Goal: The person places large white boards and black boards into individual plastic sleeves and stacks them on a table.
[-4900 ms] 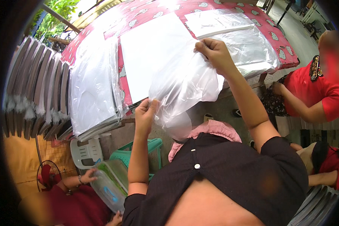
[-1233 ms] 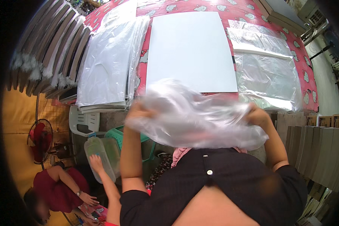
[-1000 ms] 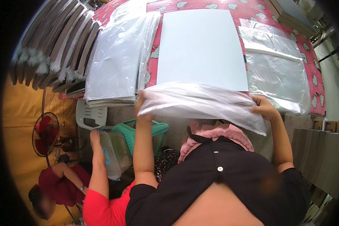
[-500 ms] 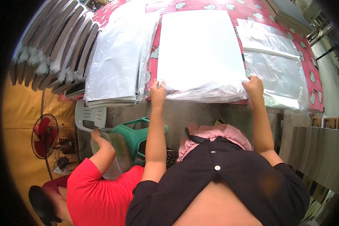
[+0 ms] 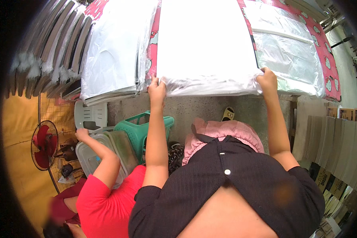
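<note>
A clear plastic bag [image 5: 210, 85] lies over the near end of a large white board [image 5: 204, 35] on the red patterned table [image 5: 152, 51]. My left hand [image 5: 157, 88] pinches the bag's near left corner. Its near right corner is gripped by my right hand [image 5: 267, 78]. Both arms reach straight out from my black top to the table's front edge.
Stacks of bagged white boards [image 5: 115, 47] lie left, clear bags [image 5: 289, 51] right. Grey panels [image 5: 47, 47] lean at far left. A person in red [image 5: 107, 198] reaches toward plastic bins [image 5: 95, 158] by a green basket [image 5: 141, 129]. Red fan [image 5: 43, 144], cardboard [image 5: 341, 146].
The bag went from crumpled in the air at my chest to stretched flat, then drawn over the white board's near end. The person in red moved in at lower left.
</note>
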{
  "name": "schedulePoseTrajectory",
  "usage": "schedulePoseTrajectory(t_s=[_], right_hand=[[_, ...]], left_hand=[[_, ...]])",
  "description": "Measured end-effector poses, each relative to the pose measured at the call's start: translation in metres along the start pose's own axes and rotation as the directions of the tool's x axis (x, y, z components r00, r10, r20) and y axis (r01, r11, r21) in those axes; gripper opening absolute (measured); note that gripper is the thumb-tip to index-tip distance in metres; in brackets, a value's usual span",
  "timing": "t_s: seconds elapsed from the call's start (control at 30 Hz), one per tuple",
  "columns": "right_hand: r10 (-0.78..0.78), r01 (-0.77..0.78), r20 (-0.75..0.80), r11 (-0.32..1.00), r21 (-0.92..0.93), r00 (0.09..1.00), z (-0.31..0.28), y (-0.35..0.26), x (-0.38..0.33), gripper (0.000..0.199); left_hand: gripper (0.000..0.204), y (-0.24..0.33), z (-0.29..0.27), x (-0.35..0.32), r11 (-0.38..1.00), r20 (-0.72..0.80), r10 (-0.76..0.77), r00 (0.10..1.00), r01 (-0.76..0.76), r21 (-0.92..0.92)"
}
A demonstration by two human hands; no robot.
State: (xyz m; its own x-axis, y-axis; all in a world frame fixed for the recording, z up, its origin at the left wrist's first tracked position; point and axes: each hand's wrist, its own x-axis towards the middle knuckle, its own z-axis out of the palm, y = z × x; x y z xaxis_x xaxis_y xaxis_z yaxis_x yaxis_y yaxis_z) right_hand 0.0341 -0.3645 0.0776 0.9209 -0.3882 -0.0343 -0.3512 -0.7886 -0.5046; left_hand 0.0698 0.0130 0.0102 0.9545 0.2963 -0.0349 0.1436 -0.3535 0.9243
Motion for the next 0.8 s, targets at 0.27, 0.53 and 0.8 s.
schedulePoseTrajectory(t_s=[0.27, 0.53, 0.8], right_hand=[[0.156, -0.151, 0.015, 0.973, -0.177, 0.988, 0.005, -0.016, 0.016, 0.033], [-0.105, 0.104, -0.027, 0.840, 0.532, 0.994, 0.003, 0.053, -0.040, 0.021], [-0.041, -0.335, 0.368, 0.331, 0.882, 0.929, 0.037, 0.095, -0.069, 0.033]], left_hand=[[0.046, 0.045, 0.020, -0.019, 0.993, 0.015, -0.079, 0.997, 0.080, -0.086], [0.032, 0.036, -0.027, -0.074, 0.941, -0.038, -0.113, 0.993, 0.095, -0.325], [0.016, -0.045, -0.046, -0.103, 0.877, -0.091, -0.243, 0.966, 0.178, -0.446]])
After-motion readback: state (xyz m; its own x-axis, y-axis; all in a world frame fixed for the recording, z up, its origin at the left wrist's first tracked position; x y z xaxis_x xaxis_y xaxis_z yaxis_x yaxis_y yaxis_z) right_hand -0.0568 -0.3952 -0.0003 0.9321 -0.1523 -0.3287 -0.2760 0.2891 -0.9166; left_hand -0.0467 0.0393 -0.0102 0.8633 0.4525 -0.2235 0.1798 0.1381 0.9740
